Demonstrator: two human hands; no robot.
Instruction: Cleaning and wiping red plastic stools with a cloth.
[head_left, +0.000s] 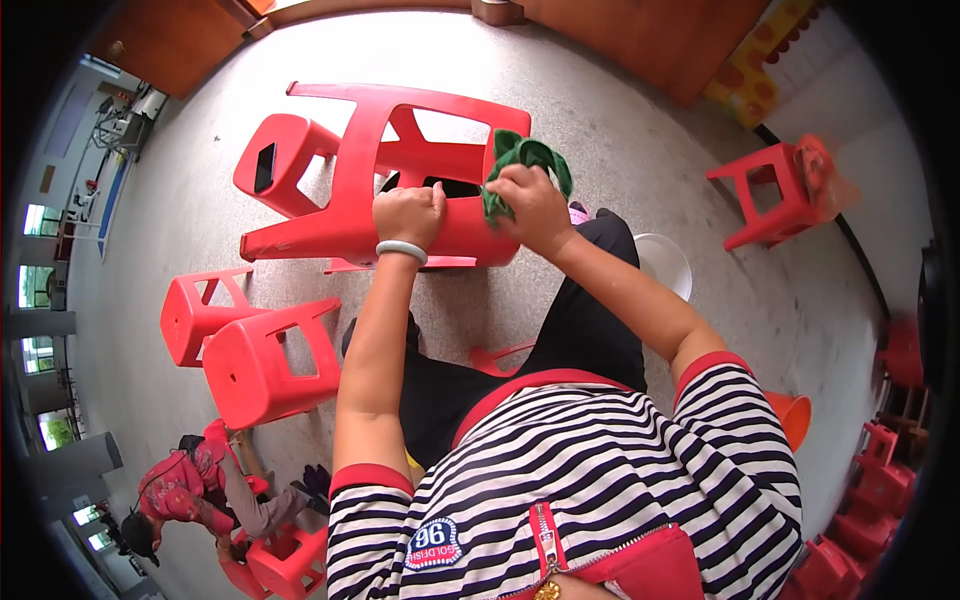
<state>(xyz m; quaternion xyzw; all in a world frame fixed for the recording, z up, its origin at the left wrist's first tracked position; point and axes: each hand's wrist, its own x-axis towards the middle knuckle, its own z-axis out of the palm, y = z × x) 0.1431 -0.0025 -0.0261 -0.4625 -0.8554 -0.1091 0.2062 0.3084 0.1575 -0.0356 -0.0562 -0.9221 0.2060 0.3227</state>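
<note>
A large red plastic stool (345, 176) lies on its side in front of me, its legs pointing left. It seems to rest on another red piece, mostly hidden below. My left hand (409, 217), with a pale bangle at the wrist, is closed in a fist on the stool's near side. My right hand (531, 206) grips a crumpled green cloth (551, 156) at the stool's right end. That hand looks slightly blurred. Part of the cloth hangs over the stool's edge.
A black phone (265, 167) lies on a small red stool (283, 135). More stools (236, 375) stand at left. A white bucket (666, 262) is by my right leg. An orange plastic bag (817, 172) covers another stool (765, 199). A person (184, 487) bends over stools at lower left.
</note>
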